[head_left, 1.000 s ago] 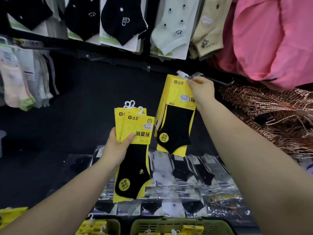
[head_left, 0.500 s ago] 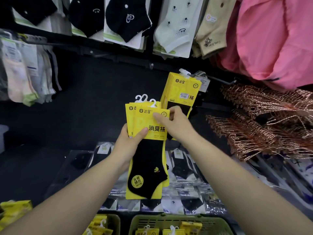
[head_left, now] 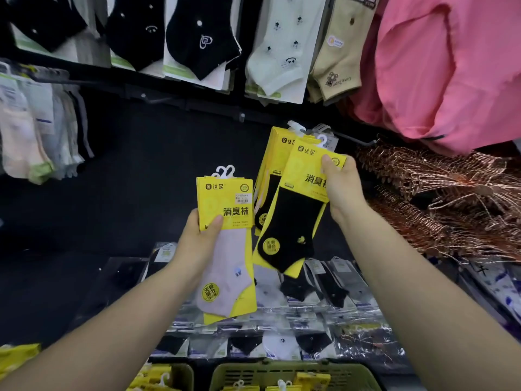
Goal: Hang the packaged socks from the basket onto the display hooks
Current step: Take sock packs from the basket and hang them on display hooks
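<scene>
Left hand (head_left: pixel 197 238) is gripping a stack of yellow sock packs (head_left: pixel 225 210), thumb lying across the front card, fingers wrapping behind. The front pack is showing a pale sock; white plastic tabs (head_left: pixel 225 172) are sticking up from the top of the stack. I am holding it upright, about mid-view, in front of the dark wall panel.

Right hand (head_left: pixel 341 190) is pinching a black-sock pack (head_left: pixel 293 221) by the upper right corner of its yellow card, thumb on the front. The pack is tilting, top toward the right, bottom swinging left. Its white tab (head_left: pixel 322 141) is sitting just beside the display hook (head_left: pixel 356 140); whether it is on the hook I cannot tell.

Hung packs (head_left: pixel 275 165) of the same yellow kind are hanging right behind the pack in my right hand, partly covered by it.

A green basket (head_left: pixel 349 372) is sitting at the bottom edge, below my arms, with more yellow packs (head_left: pixel 311 380) lying inside.

Around: cellophane-wrapped socks (head_left: pixel 282 320) are lying in rows on the shelf below the hands; patterned socks (head_left: pixel 203 38) are hanging along the top; copper hangers (head_left: pixel 437 193) are piling at right under a pink garment (head_left: pixel 451 66).
</scene>
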The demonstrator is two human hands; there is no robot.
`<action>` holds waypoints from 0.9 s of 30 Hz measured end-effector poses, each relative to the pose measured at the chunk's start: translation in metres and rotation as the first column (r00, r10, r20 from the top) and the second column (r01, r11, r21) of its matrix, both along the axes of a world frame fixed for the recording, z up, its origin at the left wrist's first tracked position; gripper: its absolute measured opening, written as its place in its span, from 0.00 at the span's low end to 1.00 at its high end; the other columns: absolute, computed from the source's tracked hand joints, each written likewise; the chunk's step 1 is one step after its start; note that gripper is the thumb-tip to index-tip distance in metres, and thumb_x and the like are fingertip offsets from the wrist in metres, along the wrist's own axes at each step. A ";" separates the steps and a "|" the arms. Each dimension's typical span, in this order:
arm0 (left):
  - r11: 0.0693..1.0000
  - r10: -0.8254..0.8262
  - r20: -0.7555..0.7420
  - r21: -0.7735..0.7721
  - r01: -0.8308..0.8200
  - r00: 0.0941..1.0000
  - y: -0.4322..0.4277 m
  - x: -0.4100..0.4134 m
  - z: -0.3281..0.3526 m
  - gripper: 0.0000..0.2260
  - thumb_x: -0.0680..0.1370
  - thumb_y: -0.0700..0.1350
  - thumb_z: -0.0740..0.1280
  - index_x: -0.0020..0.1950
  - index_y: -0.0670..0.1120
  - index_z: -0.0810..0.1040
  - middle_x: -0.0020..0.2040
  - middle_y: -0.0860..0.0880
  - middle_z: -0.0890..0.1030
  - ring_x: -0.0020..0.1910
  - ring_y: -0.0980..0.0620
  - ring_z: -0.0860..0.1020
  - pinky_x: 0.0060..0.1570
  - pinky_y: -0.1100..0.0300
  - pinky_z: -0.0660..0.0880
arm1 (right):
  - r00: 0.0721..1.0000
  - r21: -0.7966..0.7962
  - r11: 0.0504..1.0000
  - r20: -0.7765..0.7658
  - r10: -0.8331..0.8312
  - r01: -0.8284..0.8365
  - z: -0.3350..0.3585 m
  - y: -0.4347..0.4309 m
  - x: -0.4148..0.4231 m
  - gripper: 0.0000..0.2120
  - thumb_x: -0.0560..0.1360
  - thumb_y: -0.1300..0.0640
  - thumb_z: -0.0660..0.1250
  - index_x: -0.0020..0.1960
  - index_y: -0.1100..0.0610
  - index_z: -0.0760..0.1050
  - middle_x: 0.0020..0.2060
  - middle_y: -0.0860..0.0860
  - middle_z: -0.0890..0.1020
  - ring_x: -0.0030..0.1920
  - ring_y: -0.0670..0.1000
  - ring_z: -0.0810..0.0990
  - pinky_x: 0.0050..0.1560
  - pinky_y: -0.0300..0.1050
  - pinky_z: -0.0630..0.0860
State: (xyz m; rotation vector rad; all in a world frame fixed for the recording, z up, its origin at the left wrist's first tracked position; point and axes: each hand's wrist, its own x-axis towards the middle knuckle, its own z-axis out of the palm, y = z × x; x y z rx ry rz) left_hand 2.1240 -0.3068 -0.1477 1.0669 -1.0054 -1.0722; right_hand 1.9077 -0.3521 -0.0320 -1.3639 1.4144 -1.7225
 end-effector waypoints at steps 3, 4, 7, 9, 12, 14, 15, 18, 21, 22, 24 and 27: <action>1.000 0.020 0.040 0.008 -0.021 0.999 -0.001 0.006 -0.006 0.03 0.80 0.49 0.62 0.48 0.57 0.70 0.50 0.55 0.80 0.52 0.52 0.78 0.53 0.51 0.75 | 0.999 0.019 1.000 -0.041 0.006 -0.005 0.016 -0.017 -0.002 0.02 0.80 0.54 0.59 0.50 0.52 0.67 0.42 0.48 0.75 0.45 0.48 0.77 0.44 0.40 0.79; 1.000 0.020 0.050 0.012 -0.020 0.999 -0.001 0.007 -0.007 0.03 0.80 0.49 0.62 0.48 0.57 0.70 0.50 0.55 0.79 0.52 0.52 0.78 0.55 0.50 0.75 | 0.998 0.045 0.999 -0.058 0.020 -0.017 0.019 -0.023 -0.001 0.05 0.80 0.54 0.60 0.53 0.54 0.68 0.46 0.50 0.76 0.50 0.52 0.78 0.52 0.49 0.79; 1.000 0.014 0.075 0.023 -0.016 0.997 -0.003 0.010 -0.008 0.02 0.80 0.50 0.62 0.49 0.57 0.70 0.51 0.55 0.79 0.52 0.52 0.78 0.53 0.50 0.74 | 0.994 0.162 0.987 -0.106 0.039 -0.022 0.026 -0.037 0.010 0.22 0.79 0.51 0.60 0.70 0.58 0.63 0.61 0.56 0.75 0.60 0.57 0.76 0.62 0.59 0.73; 1.000 0.006 0.084 0.021 -0.008 0.996 -0.005 0.011 -0.007 0.02 0.80 0.50 0.62 0.49 0.57 0.71 0.51 0.55 0.80 0.52 0.52 0.79 0.51 0.51 0.75 | 0.994 0.191 0.982 -0.106 0.036 -0.015 0.026 -0.044 0.017 0.25 0.79 0.51 0.61 0.73 0.59 0.60 0.64 0.57 0.74 0.62 0.58 0.75 0.63 0.59 0.72; 1.000 -0.021 0.088 0.022 0.019 0.996 -0.007 0.010 -0.003 0.01 0.80 0.51 0.63 0.50 0.58 0.71 0.52 0.53 0.81 0.53 0.50 0.79 0.56 0.47 0.75 | 0.995 0.206 0.977 -0.093 -0.030 0.049 0.023 -0.055 0.019 0.25 0.78 0.52 0.64 0.70 0.61 0.64 0.62 0.58 0.75 0.60 0.58 0.76 0.61 0.59 0.74; 0.999 -0.040 0.082 0.025 0.038 0.996 -0.007 0.007 -0.001 0.01 0.79 0.52 0.63 0.51 0.57 0.72 0.53 0.53 0.81 0.53 0.50 0.79 0.57 0.45 0.75 | 0.987 0.223 0.968 -0.141 -0.084 0.114 0.022 -0.060 0.017 0.24 0.76 0.51 0.66 0.65 0.64 0.70 0.58 0.61 0.78 0.55 0.57 0.78 0.58 0.59 0.76; 0.999 -0.047 0.078 0.024 0.045 0.996 -0.007 0.006 -0.001 0.01 0.79 0.52 0.63 0.51 0.58 0.72 0.52 0.53 0.81 0.53 0.50 0.80 0.57 0.45 0.75 | 0.982 0.229 0.962 -0.153 -0.113 0.146 0.021 -0.061 0.016 0.25 0.75 0.50 0.68 0.64 0.66 0.70 0.58 0.62 0.78 0.55 0.58 0.79 0.58 0.58 0.76; 0.998 -0.059 0.043 0.015 0.059 0.997 -0.006 0.001 0.001 0.01 0.79 0.53 0.64 0.50 0.59 0.73 0.50 0.55 0.82 0.51 0.52 0.80 0.52 0.50 0.77 | 0.933 0.229 0.918 -0.241 -0.269 0.324 0.016 -0.055 0.012 0.34 0.71 0.49 0.72 0.67 0.65 0.62 0.65 0.61 0.70 0.63 0.60 0.72 0.62 0.55 0.72; 0.997 -0.081 -0.013 0.008 0.081 0.997 -0.005 -0.002 0.003 0.02 0.78 0.53 0.65 0.50 0.59 0.74 0.47 0.56 0.83 0.48 0.54 0.82 0.45 0.56 0.77 | 0.915 0.058 0.962 -0.329 -0.234 0.267 0.001 -0.029 0.023 0.25 0.71 0.48 0.71 0.60 0.59 0.66 0.60 0.57 0.71 0.58 0.56 0.73 0.58 0.53 0.73; 0.996 -0.087 -0.026 0.007 0.087 0.996 -0.004 -0.004 0.003 0.03 0.78 0.53 0.65 0.51 0.59 0.75 0.47 0.56 0.84 0.47 0.55 0.82 0.44 0.56 0.77 | 0.934 0.069 0.986 -0.338 -0.119 0.151 -0.006 -0.018 0.031 0.21 0.71 0.46 0.70 0.57 0.56 0.68 0.57 0.53 0.73 0.54 0.52 0.74 0.52 0.49 0.73; 0.995 -0.096 -0.059 0.002 0.096 0.994 -0.002 -0.010 0.005 0.04 0.77 0.52 0.66 0.52 0.58 0.75 0.47 0.55 0.84 0.46 0.55 0.83 0.43 0.57 0.78 | 0.920 0.190 0.981 -0.373 0.118 -0.049 -0.018 0.005 0.049 0.20 0.69 0.39 0.70 0.51 0.52 0.70 0.48 0.47 0.76 0.45 0.44 0.74 0.40 0.41 0.70; 0.992 -0.124 -0.118 -0.015 0.123 0.985 0.002 -0.018 0.006 0.09 0.75 0.50 0.69 0.54 0.55 0.75 0.47 0.54 0.85 0.45 0.53 0.84 0.43 0.55 0.79 | 0.904 0.206 0.972 -0.384 0.188 -0.114 -0.031 0.021 0.059 0.21 0.66 0.43 0.75 0.48 0.54 0.71 0.44 0.49 0.80 0.42 0.47 0.78 0.40 0.45 0.76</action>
